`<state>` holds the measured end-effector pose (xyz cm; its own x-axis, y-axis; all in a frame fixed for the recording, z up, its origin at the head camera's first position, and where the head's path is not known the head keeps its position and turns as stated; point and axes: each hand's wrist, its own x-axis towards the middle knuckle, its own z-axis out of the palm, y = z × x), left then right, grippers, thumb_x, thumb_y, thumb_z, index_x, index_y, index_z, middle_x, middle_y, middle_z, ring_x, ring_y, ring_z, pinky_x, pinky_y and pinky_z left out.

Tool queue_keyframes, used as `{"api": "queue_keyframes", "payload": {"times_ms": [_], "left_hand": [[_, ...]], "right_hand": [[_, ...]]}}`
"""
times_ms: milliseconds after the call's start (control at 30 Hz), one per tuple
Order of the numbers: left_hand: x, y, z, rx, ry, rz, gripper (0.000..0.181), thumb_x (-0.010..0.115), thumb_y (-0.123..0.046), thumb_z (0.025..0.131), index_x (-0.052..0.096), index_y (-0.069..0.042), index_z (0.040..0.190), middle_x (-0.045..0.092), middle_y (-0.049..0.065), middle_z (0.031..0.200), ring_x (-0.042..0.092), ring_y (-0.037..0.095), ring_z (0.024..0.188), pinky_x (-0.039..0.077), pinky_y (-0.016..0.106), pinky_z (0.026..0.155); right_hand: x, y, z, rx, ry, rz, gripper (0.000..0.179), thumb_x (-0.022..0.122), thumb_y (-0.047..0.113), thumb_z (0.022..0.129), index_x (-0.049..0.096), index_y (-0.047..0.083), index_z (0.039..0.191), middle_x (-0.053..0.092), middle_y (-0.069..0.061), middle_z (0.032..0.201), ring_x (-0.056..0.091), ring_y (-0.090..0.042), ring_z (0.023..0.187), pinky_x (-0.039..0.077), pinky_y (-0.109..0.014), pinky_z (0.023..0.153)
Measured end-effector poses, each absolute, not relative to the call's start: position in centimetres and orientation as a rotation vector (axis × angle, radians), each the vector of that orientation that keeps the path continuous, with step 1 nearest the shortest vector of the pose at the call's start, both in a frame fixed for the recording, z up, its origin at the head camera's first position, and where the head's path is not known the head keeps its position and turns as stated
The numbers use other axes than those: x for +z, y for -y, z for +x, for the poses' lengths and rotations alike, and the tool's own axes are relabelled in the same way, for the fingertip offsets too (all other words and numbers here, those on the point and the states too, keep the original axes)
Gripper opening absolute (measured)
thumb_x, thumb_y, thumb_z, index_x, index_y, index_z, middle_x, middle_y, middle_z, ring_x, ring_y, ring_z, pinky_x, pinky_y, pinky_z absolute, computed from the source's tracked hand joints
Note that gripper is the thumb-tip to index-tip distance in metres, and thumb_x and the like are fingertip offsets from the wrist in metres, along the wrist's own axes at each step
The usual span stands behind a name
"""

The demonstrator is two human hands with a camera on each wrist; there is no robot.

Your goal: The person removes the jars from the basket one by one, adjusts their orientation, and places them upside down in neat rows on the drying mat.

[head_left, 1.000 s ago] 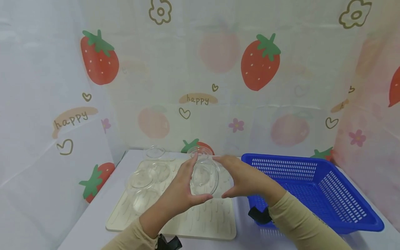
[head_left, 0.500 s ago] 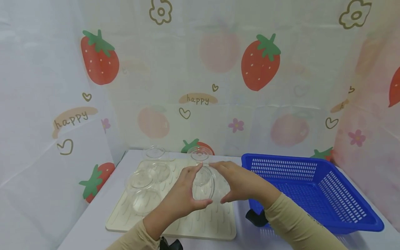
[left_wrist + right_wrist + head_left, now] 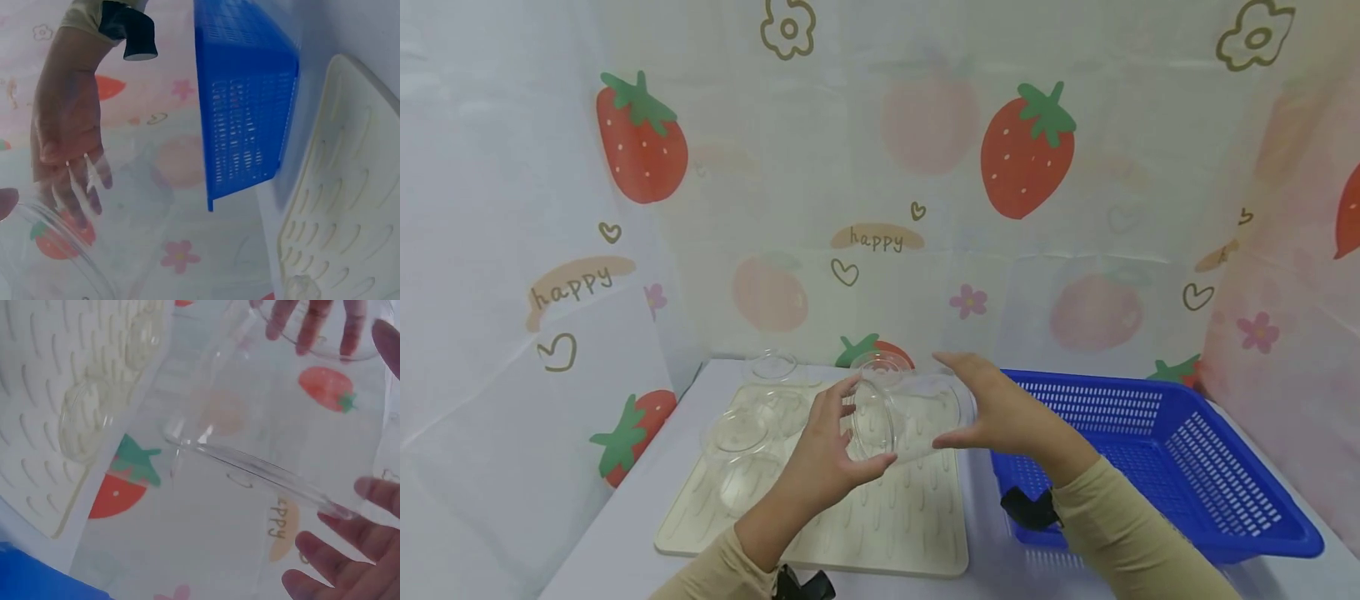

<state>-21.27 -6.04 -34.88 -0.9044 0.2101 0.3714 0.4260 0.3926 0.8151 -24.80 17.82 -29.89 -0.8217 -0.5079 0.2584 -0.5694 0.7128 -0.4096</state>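
A clear, see-through cup (image 3: 925, 417) lies sideways in the air above the mat, between my two hands. My left hand (image 3: 820, 450) holds its left end, with the thumb below and the fingers behind the rim. At its right end, my right hand (image 3: 1011, 417) holds it between the thumb and the spread fingers. The right wrist view shows the cup's thick clear edge (image 3: 269, 475) near my right fingertips (image 3: 309, 544). A cream drying mat (image 3: 910, 525) with raised ridges lies below.
Several other clear cups, among them one front-left cup (image 3: 752, 483), stand on the mat's left half and back edge. A blue perforated basket (image 3: 1292, 517) stands on the table to the right. Behind hangs a strawberry-printed curtain (image 3: 880, 150).
The cup has turned from facing toward me to lying sideways, left to right. My right hand has moved right and up; my left hand has shifted slightly left.
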Motion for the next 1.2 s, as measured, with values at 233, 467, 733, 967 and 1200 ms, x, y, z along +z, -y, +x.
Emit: {"api": "queue_keyframes", "payload": {"times_ms": [233,467,733,967,1200], "left_hand": [[-35.0,5.9,-21.4,-1.781,2.277,-0.483,0.092,0.08,-0.02,0.07,0.02,-0.026,0.139,0.023,0.006,0.139,0.034,0.024,0.126,0.039,0.045,0.097],[-35.2,5.5,-21.3,-1.906,2.142,-0.445,0.094,0.078,-0.013,0.072,0.015,-0.022,0.141,0.021,0.003,0.141,0.031,0.025,0.129,0.038,0.043,0.097],[-35.3,4.9,-21.3,-1.955,1.973,-0.442,0.094,0.078,-0.009,0.071,0.016,-0.018,0.14,0.021,-0.002,0.14,0.033,0.02,0.128,0.038,0.039,0.098],[-35.6,4.2,-20.9,-1.947,1.842,-0.571,0.092,0.074,-0.007,0.072,0.013,-0.017,0.141,0.017,0.002,0.142,0.029,0.024,0.13,0.035,0.04,0.099],[-36.3,3.7,-20.6,-2.005,1.849,-0.591,0.094,0.073,-0.006,0.073,0.009,-0.015,0.141,0.012,0.006,0.143,0.024,0.026,0.132,0.033,0.042,0.1]], "right_hand": [[-30.5,-18.0,-24.9,1.072,2.722,0.64,0.094,0.073,0.049,0.071,0.023,0.018,0.144,0.03,-0.013,0.144,0.041,-0.037,0.124,0.043,-0.051,0.089],[-31.6,-17.4,-24.7,1.667,2.54,0.508,0.088,0.07,0.031,0.08,0.015,0.016,0.146,0.026,-0.017,0.146,0.038,-0.038,0.126,0.04,-0.05,0.094],[-33.2,-15.2,-24.1,2.389,2.03,0.452,0.087,0.063,0.026,0.086,0.004,0.005,0.146,0.025,-0.024,0.14,0.035,-0.043,0.124,0.027,-0.048,0.105],[-34.5,-13.2,-23.5,2.603,1.742,0.494,0.08,0.057,0.038,0.089,0.01,0.001,0.144,0.031,-0.028,0.138,0.032,-0.042,0.128,0.025,-0.046,0.106],[-35.2,-12.0,-23.0,2.673,1.55,0.539,0.076,0.05,0.037,0.093,0.007,-0.001,0.144,0.025,-0.03,0.143,0.028,-0.039,0.132,0.023,-0.043,0.107]]}}
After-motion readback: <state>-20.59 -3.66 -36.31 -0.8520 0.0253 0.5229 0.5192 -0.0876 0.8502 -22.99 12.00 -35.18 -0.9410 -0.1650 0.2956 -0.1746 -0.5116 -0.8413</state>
